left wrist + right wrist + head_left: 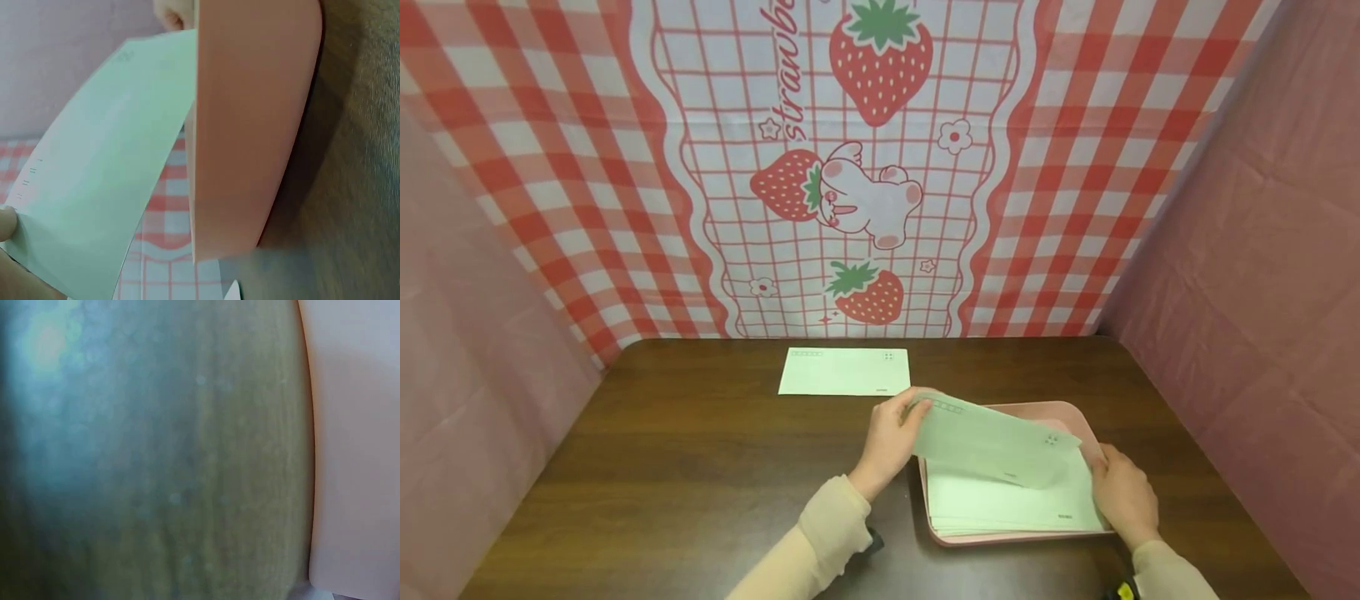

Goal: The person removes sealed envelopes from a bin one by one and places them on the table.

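Note:
My left hand (892, 433) pinches a pale green-white envelope (992, 437) by its left end, thumb on top. The envelope, printed with small boxes, hangs tilted above a pink tray (943, 540), its far right corner near the tray's right side. In the left wrist view the same envelope (106, 150) bends slightly beside the tray's wall (250, 125). A stack of similar envelopes (1015, 510) lies in the tray. At the tray's right rim my right hand (1126, 496) grips the edge; its fingers under the rim are hidden.
Another envelope (844, 372) lies flat at the back of the brown wooden table (700, 475). A red checkered strawberry cloth (880, 183) hangs behind the table, and pink cloths (1262, 292) hang at both sides.

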The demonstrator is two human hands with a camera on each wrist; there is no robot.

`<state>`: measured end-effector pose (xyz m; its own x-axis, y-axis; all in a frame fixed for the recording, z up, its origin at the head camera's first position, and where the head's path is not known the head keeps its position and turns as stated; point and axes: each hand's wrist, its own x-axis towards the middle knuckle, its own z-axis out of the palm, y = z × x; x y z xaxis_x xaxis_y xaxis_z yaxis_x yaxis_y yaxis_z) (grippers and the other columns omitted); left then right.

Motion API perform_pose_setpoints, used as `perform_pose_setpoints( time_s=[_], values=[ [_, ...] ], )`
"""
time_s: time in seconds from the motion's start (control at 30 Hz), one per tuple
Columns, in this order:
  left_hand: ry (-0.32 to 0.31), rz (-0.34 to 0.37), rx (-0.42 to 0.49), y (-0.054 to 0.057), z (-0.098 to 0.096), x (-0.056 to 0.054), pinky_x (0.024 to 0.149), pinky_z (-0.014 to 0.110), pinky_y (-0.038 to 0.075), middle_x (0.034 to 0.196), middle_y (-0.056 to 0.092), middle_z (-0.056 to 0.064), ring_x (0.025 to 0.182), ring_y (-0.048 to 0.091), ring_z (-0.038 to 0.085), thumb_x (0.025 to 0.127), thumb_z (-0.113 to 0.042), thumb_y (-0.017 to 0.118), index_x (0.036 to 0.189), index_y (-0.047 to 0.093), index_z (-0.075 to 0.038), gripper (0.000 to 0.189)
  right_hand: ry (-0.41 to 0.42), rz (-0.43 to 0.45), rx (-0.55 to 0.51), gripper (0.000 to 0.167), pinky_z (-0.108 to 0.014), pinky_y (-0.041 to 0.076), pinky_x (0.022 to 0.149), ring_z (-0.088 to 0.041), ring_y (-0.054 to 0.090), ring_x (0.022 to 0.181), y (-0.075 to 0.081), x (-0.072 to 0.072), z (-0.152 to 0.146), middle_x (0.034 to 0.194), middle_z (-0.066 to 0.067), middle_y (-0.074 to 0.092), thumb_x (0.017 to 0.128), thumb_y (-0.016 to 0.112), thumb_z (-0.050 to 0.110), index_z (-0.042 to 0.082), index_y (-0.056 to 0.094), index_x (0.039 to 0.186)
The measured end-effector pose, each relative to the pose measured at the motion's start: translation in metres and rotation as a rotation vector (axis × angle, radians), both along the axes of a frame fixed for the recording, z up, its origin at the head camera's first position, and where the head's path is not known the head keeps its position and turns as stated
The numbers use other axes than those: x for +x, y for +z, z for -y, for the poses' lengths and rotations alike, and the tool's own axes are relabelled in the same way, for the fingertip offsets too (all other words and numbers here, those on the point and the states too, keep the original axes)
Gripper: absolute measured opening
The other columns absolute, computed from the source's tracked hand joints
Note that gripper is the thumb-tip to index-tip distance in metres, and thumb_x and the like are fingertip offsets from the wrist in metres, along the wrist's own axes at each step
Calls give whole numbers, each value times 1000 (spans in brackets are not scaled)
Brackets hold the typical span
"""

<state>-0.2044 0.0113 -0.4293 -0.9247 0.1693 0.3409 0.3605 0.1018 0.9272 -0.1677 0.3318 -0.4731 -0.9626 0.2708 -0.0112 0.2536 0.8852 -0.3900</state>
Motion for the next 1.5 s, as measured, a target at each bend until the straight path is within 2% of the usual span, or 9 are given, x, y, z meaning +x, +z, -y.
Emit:
perform_pose_setpoints(
  time_s=[0.23, 0.33, 0.47, 0.63, 1.0, 1.1, 1.2, 1.37, 1.5],
  values=[
    [127, -19, 63, 33, 22, 15, 64, 35, 55, 100, 66, 17, 82, 65, 31, 92, -10, 51, 102, 64, 0, 20, -4, 6, -2, 38, -60, 40, 76, -53, 45, 104, 1, 1, -1, 123, -33, 44, 95, 36, 16, -5, 41, 126],
    [194, -2, 108, 37, 33, 14, 62, 37, 55, 96, 66, 19, 76, 64, 30, 92, -10, 51, 101, 64, 1, 19, 0, -4, -4, 38, -60, 40, 75, -53, 45, 104, 1, 1, 0, 123, -32, 45, 95, 36, 16, -4, 41, 126],
    [286, 31, 212, 25, 52, 0, 55, 33, 53, 85, 64, 17, 63, 59, 20, 92, -13, 52, 97, 62, 2, 19, -1, -12, -4, 37, -60, 40, 74, -53, 46, 104, -1, 1, 0, 122, -32, 46, 94, 36, 15, -4, 42, 125],
    [451, 46, 316, 9, 83, -17, 49, 22, 43, 76, 58, 4, 57, 49, 8, 92, -12, 51, 93, 57, 3, 16, -6, -8, -9, 38, -60, 40, 76, -53, 46, 104, -1, 0, 0, 122, -32, 45, 94, 36, 16, -4, 42, 126],
    [745, 134, 285, 4, 149, -33, 64, 17, 40, 96, 55, 9, 77, 47, 8, 91, -9, 51, 109, 53, 5, 22, 6, 2, -10, 38, -61, 40, 76, -53, 45, 104, 0, 1, -1, 122, -33, 45, 95, 35, 16, -5, 40, 126],
    [780, 187, 238, -2, 158, -34, 66, 18, 40, 103, 56, 15, 82, 47, 13, 91, -10, 51, 112, 54, 5, 26, 2, 6, -11, 39, -61, 40, 77, -53, 45, 105, -1, 1, -1, 122, -33, 45, 95, 35, 16, -5, 40, 126],
    [768, 252, 168, -11, 162, -36, 72, 25, 41, 110, 56, 20, 89, 48, 20, 91, -11, 51, 116, 54, 5, 30, -2, 16, -15, 39, -61, 40, 77, -53, 45, 105, -1, 1, -2, 123, -33, 44, 95, 35, 17, -5, 40, 127],
    [696, 362, 14, -22, 163, -39, 90, 44, 41, 123, 51, 24, 107, 48, 32, 92, -13, 50, 123, 50, 5, 36, 1, 10, -18, 39, -60, 40, 77, -53, 45, 106, -1, 1, -2, 123, -33, 44, 95, 35, 18, -4, 40, 127],
    [628, 449, -115, -29, 161, -40, 94, 48, 39, 129, 46, 25, 116, 44, 36, 93, -14, 47, 128, 44, 6, 40, 9, 13, -20, 39, -60, 40, 77, -53, 45, 106, -1, 0, -2, 124, -33, 44, 96, 35, 19, -4, 41, 127]
  ],
)
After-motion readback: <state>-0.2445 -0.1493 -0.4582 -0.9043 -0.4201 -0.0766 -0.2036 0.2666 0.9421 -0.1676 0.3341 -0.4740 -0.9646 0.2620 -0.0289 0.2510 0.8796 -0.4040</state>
